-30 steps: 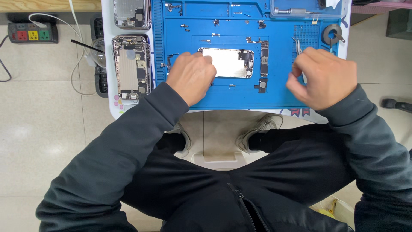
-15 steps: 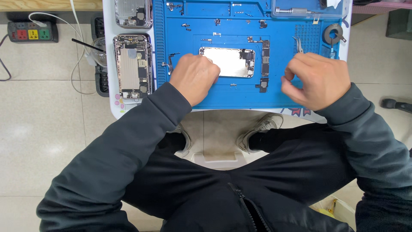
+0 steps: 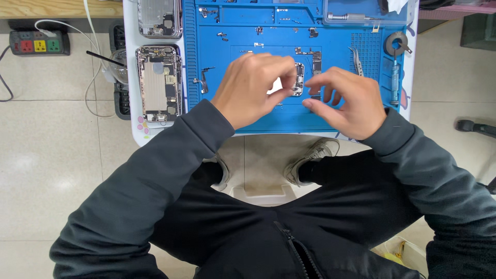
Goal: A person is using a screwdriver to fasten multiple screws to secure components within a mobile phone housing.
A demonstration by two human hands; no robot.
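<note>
Item — opened phone chassis [image 3: 295, 78], lying on the blue repair mat [image 3: 248, 111] near the middle of the surface, mostly hidden behind my hands. Long axis appears to run left to right along the mat; which end points where I cannot tell.

Left hand [image 3: 253, 88]: fingers curled narrow, thumb and forefinger pinched just above the chassis — whether they hold anything I cannot tell.

Right hand [image 3: 343, 101]: fingers bent and loosely spread, hovering at the chassis's right end, apparently empty.

Handling, my judgement: light, stiff, thin; exposed parts fragile. Take hold by the long outer edges, never the inside.

Nearby: second opened phone [image 3: 157, 85] at the surface's left edge, long axis front to back; tweezers [image 3: 356, 56] and screwdriver [image 3: 395, 77] toward the right edge.
</note>
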